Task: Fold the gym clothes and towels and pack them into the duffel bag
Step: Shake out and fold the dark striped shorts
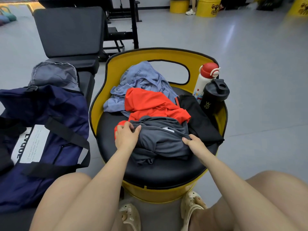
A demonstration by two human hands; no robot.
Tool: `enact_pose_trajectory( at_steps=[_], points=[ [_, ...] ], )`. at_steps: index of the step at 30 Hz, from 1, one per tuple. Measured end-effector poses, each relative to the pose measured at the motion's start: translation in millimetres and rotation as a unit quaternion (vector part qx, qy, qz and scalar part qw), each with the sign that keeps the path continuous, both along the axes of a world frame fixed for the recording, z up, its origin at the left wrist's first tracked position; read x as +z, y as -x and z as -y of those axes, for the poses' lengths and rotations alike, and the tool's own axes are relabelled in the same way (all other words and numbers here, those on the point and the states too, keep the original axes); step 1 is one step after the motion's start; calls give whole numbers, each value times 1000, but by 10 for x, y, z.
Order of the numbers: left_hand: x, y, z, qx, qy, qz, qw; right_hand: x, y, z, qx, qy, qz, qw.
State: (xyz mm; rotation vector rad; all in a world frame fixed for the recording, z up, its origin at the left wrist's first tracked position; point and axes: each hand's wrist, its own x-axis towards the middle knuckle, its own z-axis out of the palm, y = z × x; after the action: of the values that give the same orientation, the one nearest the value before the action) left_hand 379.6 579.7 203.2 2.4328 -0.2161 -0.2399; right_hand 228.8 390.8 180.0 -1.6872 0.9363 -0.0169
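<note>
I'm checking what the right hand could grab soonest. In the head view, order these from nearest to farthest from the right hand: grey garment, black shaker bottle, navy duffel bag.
1. grey garment: the right hand pinches its right edge, at the stool's front.
2. black shaker bottle: behind the hand, on the stool's right rim.
3. navy duffel bag: far across, on the bench at left, beyond the left hand.

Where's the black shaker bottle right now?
Head view, right side: the black shaker bottle stands at the right edge of the yellow barrel seat, beside the white bottle with a red cap.
</note>
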Motion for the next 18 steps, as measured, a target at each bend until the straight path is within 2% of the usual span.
enact_pose_trajectory(
  at_steps=[3,7,9,11,13,15,17,18],
  points=[
    [23,23,-24,14,-10,-29,999,34,-10,-8,-18,-65,48,997],
    [126,122,-46,34,-60,97,993,89,8,-25,-43,-110,56,991],
    [200,162,-69,36,-48,146,987,148,19,-24,-66,-142,64,986],
    [261,202,-106,33,-11,144,989,219,14,-22,-70,-200,85,974],
    [335,241,-140,31,23,93,995,325,27,-53,-53,-236,86,967],
    [430,266,-175,-8,2,29,1000,398,35,-75,-46,-242,77,966],
    [541,316,-205,-105,-22,-105,989,465,34,-89,-51,-239,79,966],
    [576,361,-210,-147,-19,-194,970,501,29,-97,-55,-242,87,965]
  ],
)
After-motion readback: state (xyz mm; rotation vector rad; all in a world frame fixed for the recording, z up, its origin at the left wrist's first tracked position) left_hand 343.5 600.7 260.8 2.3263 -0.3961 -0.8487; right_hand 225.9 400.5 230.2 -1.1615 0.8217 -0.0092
